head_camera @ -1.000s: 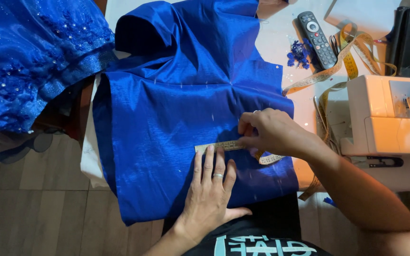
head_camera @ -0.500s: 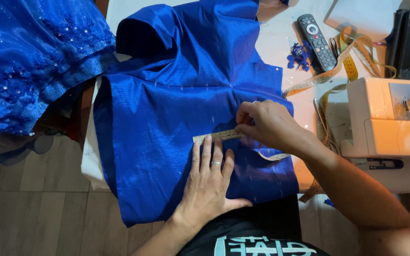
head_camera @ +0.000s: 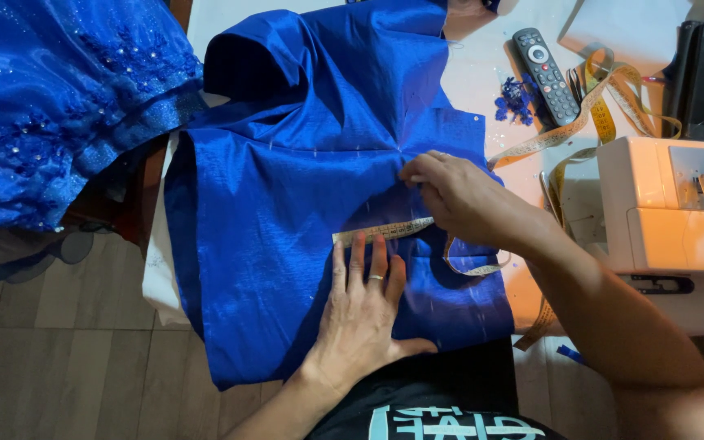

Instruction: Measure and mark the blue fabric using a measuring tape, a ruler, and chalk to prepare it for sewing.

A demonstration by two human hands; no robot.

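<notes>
The step in hand looks like measuring across a panel of the blue satin garment with a short tape measure. To do it well, the tape should lie flat and taut against the cloth, its near end pinned just above the fingertips of the left hand, while the weight of that palm keeps the slippery fabric from creeping – any ripple under the tape would throw off the reading. The left hand lies flat, fingers extended and close together, pressing the cloth. The right hand has its fingers curled and pinched, seemingly on the far end of the tape near the seam (the exact grip is hidden behind the knuckles, so I cannot be sure).

The garment is a glossy royal blue, spread over the white table with one edge hanging off toward the floor – creased along a centre seam, sleeves folded at the top, faint chalk ticks scattered across it
</notes>
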